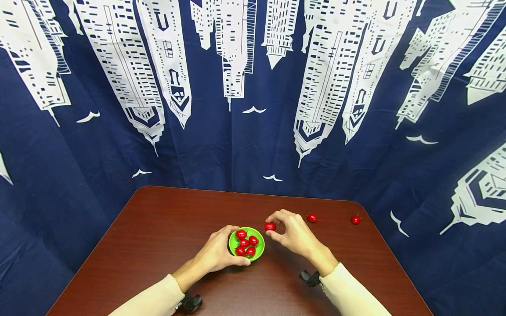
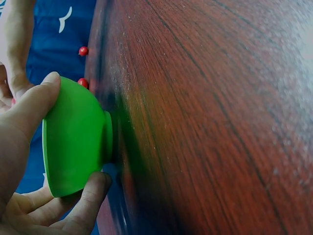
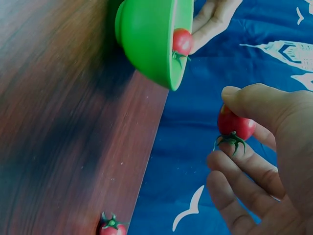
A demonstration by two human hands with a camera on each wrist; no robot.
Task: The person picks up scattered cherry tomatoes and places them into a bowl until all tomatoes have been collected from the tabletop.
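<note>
From the head camera, a smooth, round green bowl stands on a dark reddish table with a fine wood grain and rounded corners; the left hand curls around the bowl's near and left side, thumb and fingers pressed to its wall. Several glossy red cherry tomatoes lie heaped inside it. Just beside the bowl's far right rim, the right hand pinches one small oval tomato between thumb and fingertips, the other fingers loosely arched. Two more loose tomatoes rest on the tabletop further right, well apart from each other, and a navy cloth printed with white skyscrapers and gulls hangs behind. The left wrist camera shows the bowl as matte, rubbery-looking green with a short flared foot set on the streaked wood; the thumb lies over its rim and a fingertip braces its underside. The right wrist camera shows the held tomato, shiny-skinned with a spidery green calyx, clamped under the thumb against the fingers, near the bowl but apart from it; another tomato peeks over the bowl's rim, and one lies at the table's edge.
</note>
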